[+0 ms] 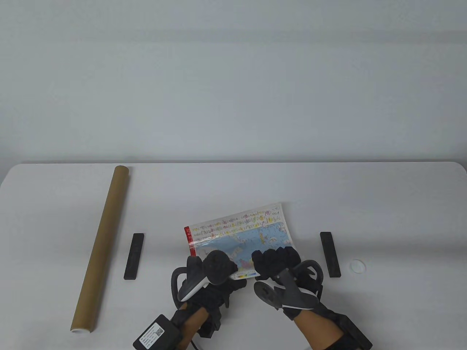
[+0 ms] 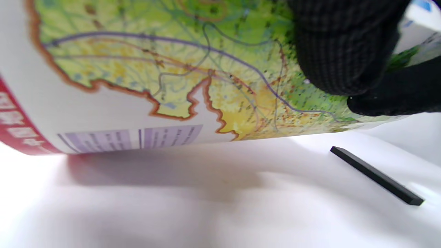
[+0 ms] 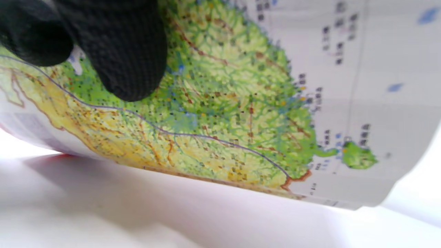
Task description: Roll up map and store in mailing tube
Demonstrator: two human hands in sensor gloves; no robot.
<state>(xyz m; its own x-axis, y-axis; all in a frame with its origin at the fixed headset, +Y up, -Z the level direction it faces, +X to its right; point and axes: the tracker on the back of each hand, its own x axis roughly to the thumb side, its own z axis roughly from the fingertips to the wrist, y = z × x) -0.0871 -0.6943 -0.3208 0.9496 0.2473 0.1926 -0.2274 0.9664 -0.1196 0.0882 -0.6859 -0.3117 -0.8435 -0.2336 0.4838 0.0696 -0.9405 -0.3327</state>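
Observation:
A colourful map lies near the table's front middle, its near edge lifted and curled. My left hand grips the curled near edge on the left. My right hand grips it on the right. In the left wrist view the gloved fingers press on the curved map, which hangs above the table. In the right wrist view the fingers press on the map. A long brown mailing tube lies at the left, its white-rimmed end toward me.
A black bar lies between tube and map; it may be the one in the left wrist view. Another black bar lies right of the map. A white round cap lies beside it.

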